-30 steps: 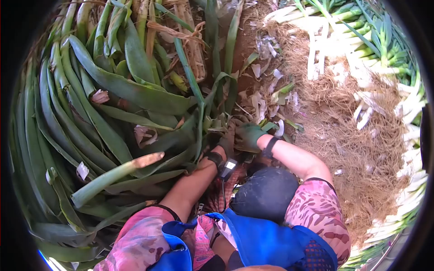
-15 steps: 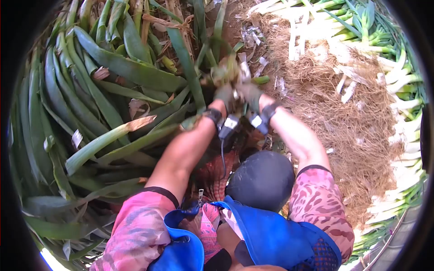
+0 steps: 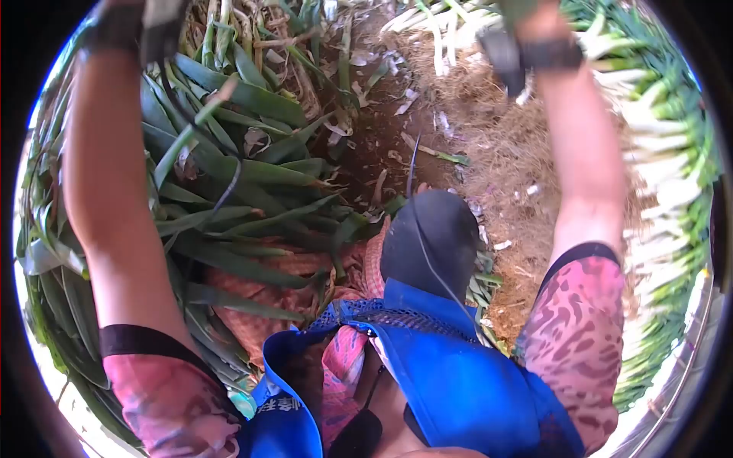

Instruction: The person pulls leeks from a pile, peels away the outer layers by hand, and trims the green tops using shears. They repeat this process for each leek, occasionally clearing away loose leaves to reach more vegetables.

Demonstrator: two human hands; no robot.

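My left arm reaches up to the top left corner, over the heap of broad green onion leaves. Its dark wrist strap shows, but the hand itself lies past the upper edge. At the top right, my right hand is cut off by the frame and blurred, with a dark strap and small device at the wrist. It is nearest the white-stalked green onions and the mat of trimmed roots. Whatever either hand holds is hidden.
Bare soil with scraps of peel runs between leaves and roots. My dark-covered knee is in the middle. A thin cable hangs across it. Rows of green onions curve along the right side.
My gloved hands were together in the middle, at a blurred onion piece. They have parted, the left going up and left, the right up and right. The view has also shifted.
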